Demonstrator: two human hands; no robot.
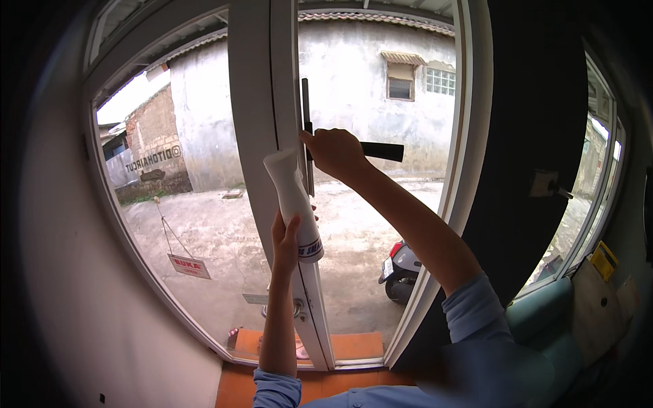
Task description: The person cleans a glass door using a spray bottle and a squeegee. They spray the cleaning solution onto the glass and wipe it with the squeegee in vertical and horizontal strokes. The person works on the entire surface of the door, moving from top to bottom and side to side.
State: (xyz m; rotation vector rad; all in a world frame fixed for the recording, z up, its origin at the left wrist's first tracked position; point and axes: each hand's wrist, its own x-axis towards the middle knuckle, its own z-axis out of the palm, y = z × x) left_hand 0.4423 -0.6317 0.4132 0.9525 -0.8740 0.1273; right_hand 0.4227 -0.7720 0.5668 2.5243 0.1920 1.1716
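In my left hand (286,237) is a white bottle (296,204), held tilted in front of the door frame's middle post, its narrower neck below a wider top. My right hand (334,153) is closed around a black window squeegee (382,151); the handle sticks out to the right of my fist. The squeegee's long thin blade stands nearly upright along the left edge of the right glass pane (352,219). Whether the blade touches the glass, I cannot tell. The left glass pane (204,153) lies beyond the bottle, on the other side of the post.
A small sign (189,266) hangs on the left pane. Low on the door is a metal handle (297,308). Through the glass a parked scooter (403,275) shows at the right. A teal sofa (541,311) stands at the right, beside a dark wall (530,102).
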